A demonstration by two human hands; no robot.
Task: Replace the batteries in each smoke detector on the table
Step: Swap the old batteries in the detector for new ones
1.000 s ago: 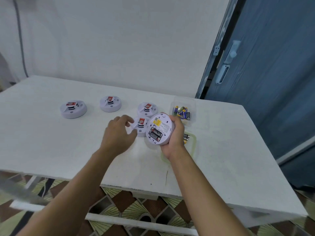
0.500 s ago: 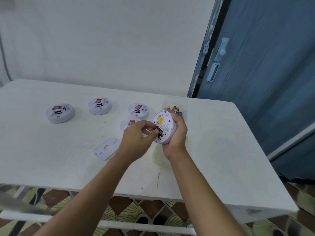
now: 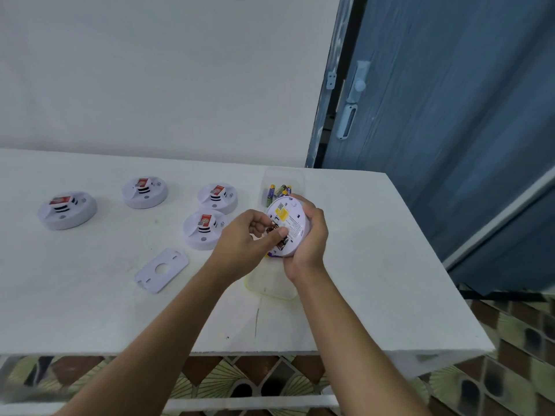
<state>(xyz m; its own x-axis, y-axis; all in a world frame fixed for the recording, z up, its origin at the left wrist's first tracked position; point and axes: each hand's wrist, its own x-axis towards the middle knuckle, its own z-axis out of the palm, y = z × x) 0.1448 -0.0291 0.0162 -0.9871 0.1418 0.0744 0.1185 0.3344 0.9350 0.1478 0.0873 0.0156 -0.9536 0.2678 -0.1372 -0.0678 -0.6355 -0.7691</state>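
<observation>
- Head view: right hand [image 3: 309, 235] wraps its fingers around a round white plastic smoke detector [image 3: 289, 225], tilted, back side up, above the white table [image 3: 375, 265].
- Left hand [image 3: 243, 244] pinches a dark battery [image 3: 272, 229] at the detector's open compartment.
- Left of that hand lie a flat white mounting plate [image 3: 162, 270] and four more detectors; the nearest [image 3: 204, 231] sits just beside it.
- Beyond the right hand stands a clear tub of batteries [image 3: 282, 186].

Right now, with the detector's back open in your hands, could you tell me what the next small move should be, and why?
Probably lift the dark battery clear of the held detector. The left hand has its fingertips pinched on it at the open compartment, while the right hand steadies the detector on edge; another battery seems to sit in the slot below.
</observation>
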